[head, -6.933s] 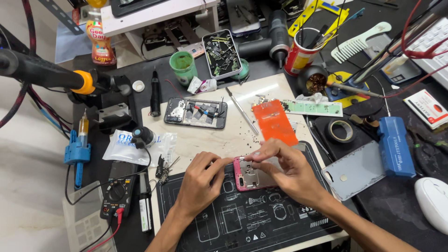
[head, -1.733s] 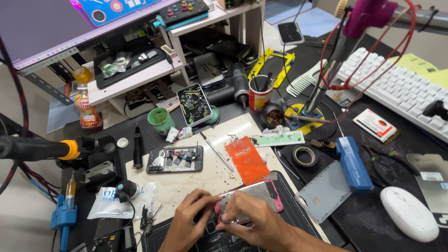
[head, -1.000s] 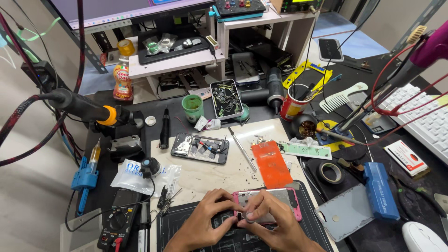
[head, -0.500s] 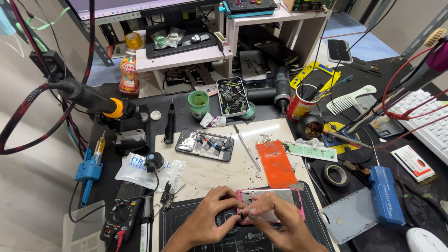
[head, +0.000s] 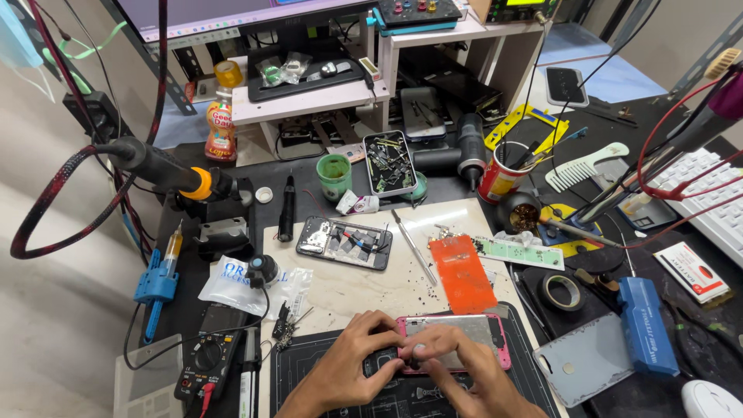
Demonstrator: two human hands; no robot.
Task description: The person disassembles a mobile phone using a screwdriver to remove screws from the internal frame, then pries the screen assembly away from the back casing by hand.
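A pink-framed phone (head: pixel 463 338) lies open, its grey inside facing up, on a black repair mat (head: pixel 325 387) at the table's near edge. My left hand (head: pixel 357 358) grips the phone's left end with the fingers curled over it. My right hand (head: pixel 457 364) rests on the phone's near side, fingertips pinched against the left hand at the frame's left part. Whether a small tool or part sits between the fingers cannot be made out.
An orange plastic card (head: pixel 463 273), an opened phone body (head: pixel 344 241) and tweezers (head: pixel 412 248) lie on the pale board beyond. A grey back cover (head: pixel 584 362), blue tool (head: pixel 646 325), tape roll (head: pixel 562 291), multimeter (head: pixel 203 364), green cup (head: pixel 334 175) and soldering iron holder (head: pixel 220 209) surround it.
The view has swung from the right side of the bench toward the left and tilted up. Both hands stay on the pink phone, which has turned from upright to lying sideways.
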